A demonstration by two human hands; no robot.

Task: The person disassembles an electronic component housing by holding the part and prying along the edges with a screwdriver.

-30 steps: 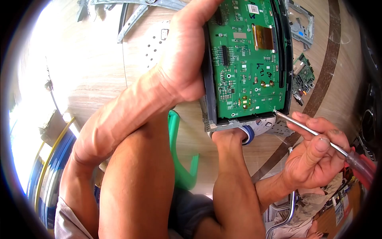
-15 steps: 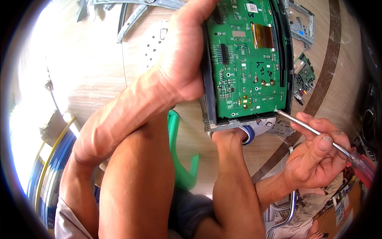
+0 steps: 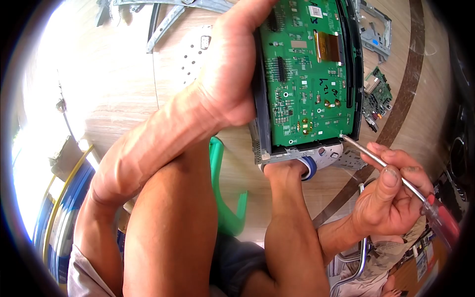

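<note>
A green circuit board [image 3: 309, 89] sits inside a black-framed panel [image 3: 263, 109] with a perforated metal edge along its lower side. My left hand [image 3: 232, 69] grips the panel by its left side; the fingertips run out of the top of the view. In my right hand [image 3: 396, 188] is a screwdriver [image 3: 368, 152] with a clear and red handle, its shaft held between thumb and fingers. The screwdriver's tip meets a screw spot at the board's lower right corner. An orange-brown ribbon cable [image 3: 326, 47] lies on the board's upper right.
On the tiled floor to the right lie a loose circuit board [image 3: 377, 96] and a metal bracket frame [image 3: 376, 34]. Metal brackets [image 3: 170, 24] lie at the top left. A green plastic piece [image 3: 225, 208] stands between my legs. A chrome tube frame [image 3: 365, 257] is at lower right.
The screwdriver's handle has swung down and slightly left, so the shaft is steeper. Its tip stays near the same corner of the board. The panel has barely shifted.
</note>
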